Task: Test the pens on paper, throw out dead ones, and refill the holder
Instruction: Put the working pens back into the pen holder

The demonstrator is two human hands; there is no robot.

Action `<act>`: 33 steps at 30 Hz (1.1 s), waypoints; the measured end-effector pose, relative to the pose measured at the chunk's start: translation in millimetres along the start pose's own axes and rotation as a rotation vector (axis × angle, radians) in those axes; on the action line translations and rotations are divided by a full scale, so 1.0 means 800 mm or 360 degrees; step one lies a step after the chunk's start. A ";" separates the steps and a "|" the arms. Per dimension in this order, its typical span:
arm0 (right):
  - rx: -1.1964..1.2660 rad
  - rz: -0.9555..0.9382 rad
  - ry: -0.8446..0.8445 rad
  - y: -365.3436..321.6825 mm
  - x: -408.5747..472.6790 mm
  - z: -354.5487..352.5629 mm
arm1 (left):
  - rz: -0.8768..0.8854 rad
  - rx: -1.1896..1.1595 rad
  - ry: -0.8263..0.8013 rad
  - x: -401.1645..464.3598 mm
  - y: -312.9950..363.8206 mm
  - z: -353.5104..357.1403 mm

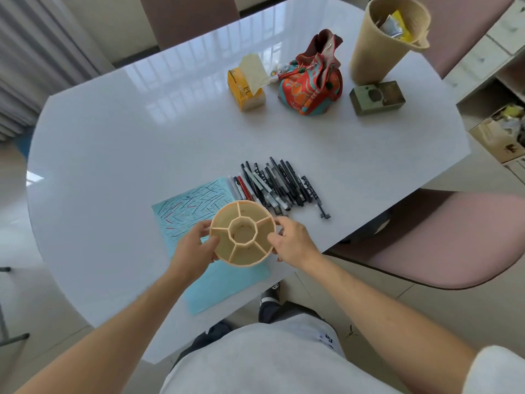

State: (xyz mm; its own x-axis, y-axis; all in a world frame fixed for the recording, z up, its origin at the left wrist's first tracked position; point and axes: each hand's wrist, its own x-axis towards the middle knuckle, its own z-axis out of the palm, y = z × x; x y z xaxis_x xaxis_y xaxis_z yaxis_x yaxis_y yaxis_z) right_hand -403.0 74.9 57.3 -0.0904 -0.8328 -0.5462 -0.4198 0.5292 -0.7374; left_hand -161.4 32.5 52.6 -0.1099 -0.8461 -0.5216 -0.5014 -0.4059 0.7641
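Here both hands, left (196,245) and right (292,241), hold the holder (243,233) above paper (227,280).

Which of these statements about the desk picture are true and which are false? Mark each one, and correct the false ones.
1. Both hands grip the holder. True: left hand, right hand.
2. The holder is full of pens. False: its compartments look empty; the pens lie in a pile on the table.
3. The paper is blank. False: it is covered in pen strokes.
4. The pens lie right of the paper. True.
5. The bin lies on its side. False: it stands upright at the far corner.
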 end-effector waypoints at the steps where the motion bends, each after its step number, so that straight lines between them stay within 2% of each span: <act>1: 0.0008 0.0011 -0.0003 0.007 -0.002 -0.005 | 0.0015 0.0002 -0.0015 -0.002 0.002 0.006; 6: -0.0031 0.0045 0.0086 0.044 -0.012 -0.046 | 0.0118 0.0006 -0.0082 -0.006 0.015 0.031; 15: -0.0069 0.0135 0.0358 0.102 -0.020 -0.118 | 0.0089 0.0546 0.0121 0.071 0.040 0.057; 21: -0.0040 0.0198 0.0368 0.113 -0.032 -0.123 | -0.0174 0.0563 0.0279 0.138 0.057 0.082; 33: -0.0117 0.0188 0.0403 0.120 -0.030 -0.131 | -0.0220 0.0770 0.0234 0.172 0.070 0.085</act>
State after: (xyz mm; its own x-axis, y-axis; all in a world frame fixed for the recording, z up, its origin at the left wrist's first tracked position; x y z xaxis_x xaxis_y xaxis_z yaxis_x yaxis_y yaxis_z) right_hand -535.6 128.5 41.3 -0.3613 -0.7852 -0.5029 -0.4563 0.6193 -0.6390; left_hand -263.4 -83.1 -2.0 0.0895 -0.8495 -0.5199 -0.8456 -0.3406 0.4110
